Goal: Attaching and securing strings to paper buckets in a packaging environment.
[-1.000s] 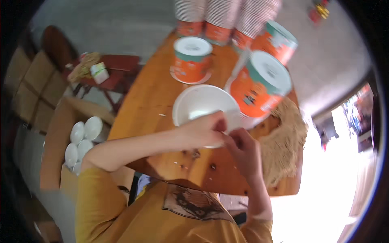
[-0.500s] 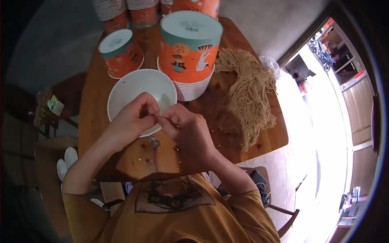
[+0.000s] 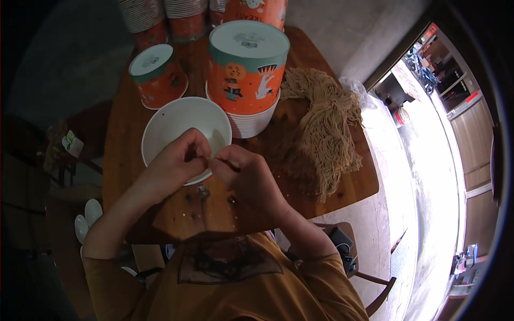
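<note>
Left hand and right hand pinch fingertips close together above a white bowl's near side, an upturned orange-and-green tub just beyond, tan stringy bundle at right, wooden table beneath.

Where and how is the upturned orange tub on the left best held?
Probably low on the wall of the orange tub, from the left: it narrows upward, its rim flares at the bottom, and the open tub crowds its near side.

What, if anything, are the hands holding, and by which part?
It cannot be told: the left hand and right hand have fingers pinched close together, but anything between is too small to identify.
</note>
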### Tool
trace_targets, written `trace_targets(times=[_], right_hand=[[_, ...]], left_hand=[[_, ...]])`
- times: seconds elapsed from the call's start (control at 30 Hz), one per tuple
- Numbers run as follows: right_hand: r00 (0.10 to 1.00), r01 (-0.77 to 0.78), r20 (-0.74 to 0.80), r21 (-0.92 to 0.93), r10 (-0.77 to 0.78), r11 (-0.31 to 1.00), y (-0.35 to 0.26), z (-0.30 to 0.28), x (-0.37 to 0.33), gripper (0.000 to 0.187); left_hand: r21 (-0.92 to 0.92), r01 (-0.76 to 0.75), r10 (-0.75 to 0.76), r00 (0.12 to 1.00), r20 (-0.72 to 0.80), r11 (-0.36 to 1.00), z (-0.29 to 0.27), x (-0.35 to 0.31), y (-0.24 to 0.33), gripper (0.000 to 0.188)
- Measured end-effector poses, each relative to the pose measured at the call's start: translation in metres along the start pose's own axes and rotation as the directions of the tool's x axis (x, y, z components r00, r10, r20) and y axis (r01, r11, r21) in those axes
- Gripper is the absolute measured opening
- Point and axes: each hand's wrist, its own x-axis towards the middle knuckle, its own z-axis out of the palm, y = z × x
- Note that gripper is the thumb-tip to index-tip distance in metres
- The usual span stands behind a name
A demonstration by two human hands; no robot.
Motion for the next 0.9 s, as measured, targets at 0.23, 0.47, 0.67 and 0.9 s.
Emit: trace_targets(times=[0.23, 0.47, 0.67, 0.9], right_hand=[[0.985, 0.096, 0.147, -0.006, -0.094, 0.995, 0.008, -0.008, 0.003, 0.018], [0.999, -0.020, 0.037, 0.194, 0.013, 0.981, 0.006, -0.007, 0.001, 0.015], [0.974, 0.215, -0.024, -0.235, -0.227, 0.948, 0.008, -0.003, -0.002, 0.012], [0.959, 0.247, -0.064, -0.299, -0.277, 0.922, 0.005, 0.000, -0.001, 0.013]], left_hand=[[0.025, -0.002, 0.002, 1.000, 0.014, 1.000, -0.003, 0.000, 0.002, 0.015], [-0.031, 0.012, -0.012, 1.000, 0.012, 0.999, -0.003, 0.001, 0.001, 0.013], [-0.060, -0.005, 0.007, 0.999, 0.031, 0.998, -0.004, 0.002, -0.001, 0.014], [-0.011, 0.009, -0.008, 1.000, 0.009, 1.000, -0.003, 0.004, 0.000, 0.014]])
